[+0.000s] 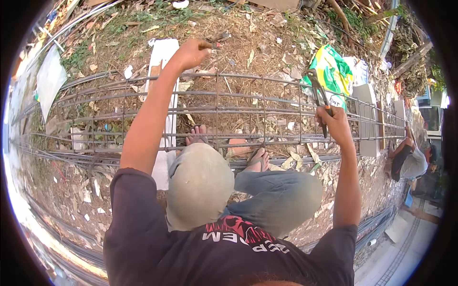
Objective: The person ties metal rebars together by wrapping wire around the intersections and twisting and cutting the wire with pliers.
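A long rebar cage (248, 112) of ribbed bars and square stirrups lies across the ground in front of my knees. My left hand (192, 54) is beyond the cage's far bars, fingers pinched together; something thin and dark seems to stick out of them, too small to name. My right hand (337, 126) is closed around a pair of pincers (318, 88) with an orange grip. Their jaws point up and away, over the far bars of the cage.
White boards (162, 57) and grey blocks (366, 97) lie under the cage. A green-yellow plastic bag (329, 69) lies beyond it. Loose bars (57, 240) run behind me on the left. Another person (411, 161) crouches at the far right end. Leaves and scraps litter the ground.
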`<state>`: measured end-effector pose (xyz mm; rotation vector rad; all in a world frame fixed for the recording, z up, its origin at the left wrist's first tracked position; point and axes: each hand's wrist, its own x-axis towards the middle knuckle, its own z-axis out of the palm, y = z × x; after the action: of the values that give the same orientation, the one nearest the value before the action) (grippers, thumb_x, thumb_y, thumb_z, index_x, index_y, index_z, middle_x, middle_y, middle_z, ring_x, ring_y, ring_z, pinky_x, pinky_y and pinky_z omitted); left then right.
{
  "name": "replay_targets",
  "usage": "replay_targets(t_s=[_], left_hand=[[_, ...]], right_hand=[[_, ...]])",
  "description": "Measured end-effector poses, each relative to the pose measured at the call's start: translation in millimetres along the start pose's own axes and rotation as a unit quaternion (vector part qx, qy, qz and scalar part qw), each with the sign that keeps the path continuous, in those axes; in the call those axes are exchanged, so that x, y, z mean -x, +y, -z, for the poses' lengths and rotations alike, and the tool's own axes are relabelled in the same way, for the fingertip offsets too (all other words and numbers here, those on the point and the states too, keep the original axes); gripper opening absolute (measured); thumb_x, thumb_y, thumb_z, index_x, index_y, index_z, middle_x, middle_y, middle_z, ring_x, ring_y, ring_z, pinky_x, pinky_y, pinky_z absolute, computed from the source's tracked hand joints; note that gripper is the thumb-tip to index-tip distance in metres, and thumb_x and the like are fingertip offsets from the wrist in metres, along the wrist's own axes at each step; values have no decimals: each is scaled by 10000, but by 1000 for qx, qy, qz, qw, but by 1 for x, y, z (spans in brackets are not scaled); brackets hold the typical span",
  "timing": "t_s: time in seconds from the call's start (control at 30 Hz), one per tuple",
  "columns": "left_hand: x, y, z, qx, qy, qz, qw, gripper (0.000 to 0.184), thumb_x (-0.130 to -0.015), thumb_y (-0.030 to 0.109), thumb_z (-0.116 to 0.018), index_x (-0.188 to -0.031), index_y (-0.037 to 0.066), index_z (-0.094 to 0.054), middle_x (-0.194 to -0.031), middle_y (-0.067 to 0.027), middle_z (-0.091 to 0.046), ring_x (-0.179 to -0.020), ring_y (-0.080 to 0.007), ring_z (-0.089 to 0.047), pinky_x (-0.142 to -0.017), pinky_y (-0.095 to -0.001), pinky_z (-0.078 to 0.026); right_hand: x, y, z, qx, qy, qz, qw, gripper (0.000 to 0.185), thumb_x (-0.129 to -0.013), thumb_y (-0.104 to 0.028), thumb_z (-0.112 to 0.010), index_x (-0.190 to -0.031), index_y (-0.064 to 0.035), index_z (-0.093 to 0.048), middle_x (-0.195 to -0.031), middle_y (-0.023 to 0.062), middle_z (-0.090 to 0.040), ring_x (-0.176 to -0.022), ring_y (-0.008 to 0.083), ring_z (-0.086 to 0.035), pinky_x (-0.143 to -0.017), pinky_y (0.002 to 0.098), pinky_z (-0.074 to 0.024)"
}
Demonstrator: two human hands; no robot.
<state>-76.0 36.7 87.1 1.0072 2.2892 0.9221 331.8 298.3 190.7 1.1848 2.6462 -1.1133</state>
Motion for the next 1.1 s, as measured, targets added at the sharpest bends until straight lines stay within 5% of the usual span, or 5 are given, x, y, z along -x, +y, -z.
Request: replay_targets(t_s=[0.2, 0.43, 0.8, 0.97, 1.1], left_hand=[[-20, 53, 42, -15, 54, -118, 991, 493, -949, 399, -706, -1285, 37, -715, -1221, -180, -737, -1112, -312, -716, -984, -411, -549], [-40, 19, -14, -98, -38, -44, 994, 383, -883, 401, -788, -1074, 69, -799, -1072, -160, -772, -950, -296, -738, -863, -416, -560], [-52, -5, -6, 167, -59, 26, 984, 217, -954, 220, -697, -1019, 14, -710, -835, -49, -719, -752, -111, -656, -651, -297, -519], [-41, 13, -17, 160, -132, -34, 978, 844, -795, 346, -842, -1467, -10, -477, -1292, -210, -655, -1177, -293, -650, -1000, -390, -517], [-58, 55, -51, 30, -75, -51, 995, 809, -703, 345, -870, -1321, -60, -542, -1169, -231, -712, -1020, -341, -717, -894, -406, -577]], right_hand=[[-128, -97, -33, 466, 73, 428, 771, 127, -940, -138, -666, -992, -82, -767, -1158, 18, -657, -1136, 222, -607, -1002, 386, -459], [-216, -143, -100, 513, -20, 502, 696, 276, -878, -161, -704, -1145, -106, -746, -1331, 25, -630, -1289, 220, -556, -1160, 390, -398], [-247, -161, -120, 493, -15, 599, 631, 267, -853, -259, -747, -1080, -120, -743, -1238, 11, -646, -1253, 220, -574, -1104, 380, -449], [-241, -188, -122, 502, -95, 515, 688, 219, -797, -308, -806, -833, -97, -757, -1020, 21, -678, -1075, 238, -666, -891, 389, -562], [-266, -186, -134, 454, -78, 566, 684, 241, -753, -279, -855, -871, -82, -783, -933, 69, -716, -961, 284, -702, -802, 407, -588]])
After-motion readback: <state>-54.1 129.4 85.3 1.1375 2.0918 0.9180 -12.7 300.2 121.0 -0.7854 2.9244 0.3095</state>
